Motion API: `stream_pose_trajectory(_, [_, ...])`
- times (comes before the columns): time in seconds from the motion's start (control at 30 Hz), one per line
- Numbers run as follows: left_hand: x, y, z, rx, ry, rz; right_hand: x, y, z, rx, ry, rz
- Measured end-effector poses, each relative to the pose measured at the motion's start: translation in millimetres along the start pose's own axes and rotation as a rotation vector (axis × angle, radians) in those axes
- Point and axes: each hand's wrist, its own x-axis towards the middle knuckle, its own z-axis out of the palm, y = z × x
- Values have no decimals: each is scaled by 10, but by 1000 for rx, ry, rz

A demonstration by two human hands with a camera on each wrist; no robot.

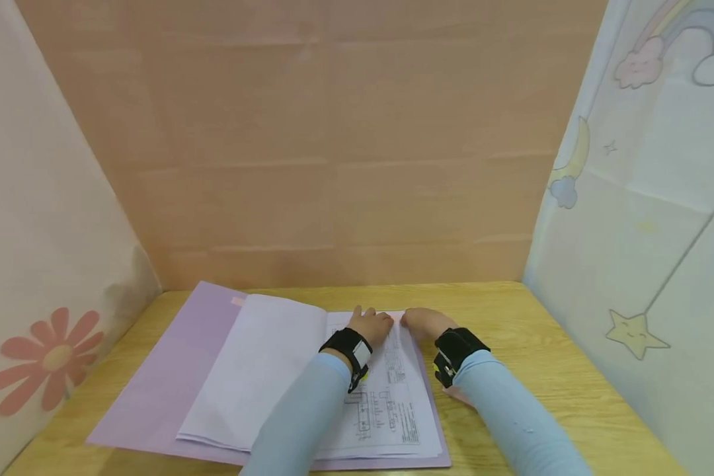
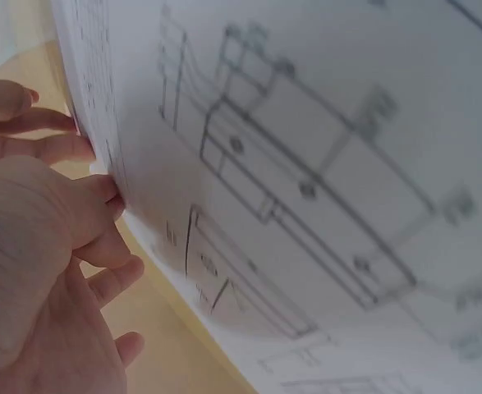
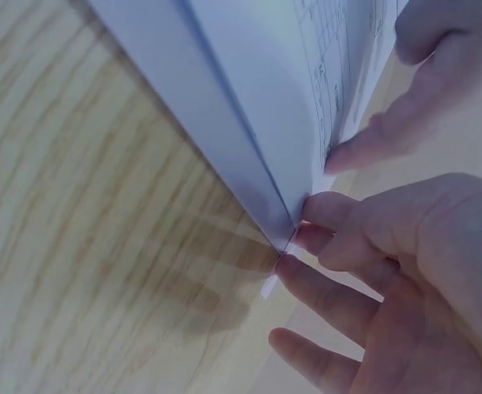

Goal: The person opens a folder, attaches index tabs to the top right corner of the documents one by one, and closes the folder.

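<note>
A purple folder lies spread on the wooden table with white sheets inside. Blank-looking pages are turned over to the left, while a printed sheet with line drawings faces up on the right. At that sheet's far edge, my left hand pinches the paper, thumb against finger; the left wrist view shows the drawing close up. My right hand holds the far right corner between thumb and fingertips, just beside the left. In the right wrist view its fingers meet the corner where paper and folder edge come together.
Around the folder shows the wood-grain tabletop. A brown panel stands at the back, with patterned side walls at left and right. Part of a pinkish piece shows under my right wrist.
</note>
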Motion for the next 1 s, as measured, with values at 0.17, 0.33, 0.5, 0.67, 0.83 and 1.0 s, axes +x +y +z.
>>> stream_pose_trajectory(0.17, [-30, -53, -22, -14, -12, -9, -24, 17, -28, 53, 9, -4])
stream_pose_trajectory(0.33, [-87, -56, -50, -51, 13, -38, 15, 36, -74, 91, 15, -66])
stream_pose_trajectory(0.5, [-129, -51, -76, -43, 18, -54, 105, 21, -73, 0, 129, -162])
stream_pose_trajectory(0.67, [-117, -20, -103, -30, -2, -46, 157, -60, 15, -88, 223, -225])
stream_pose_trajectory(0.83, [-51, -8, -57, -17, -10, -50, 125, -71, 109, -81, 181, -231])
stream_pose_trajectory(1.0, [10, -42, -22, -13, -38, -46, 35, 60, 71, -112, 120, -256])
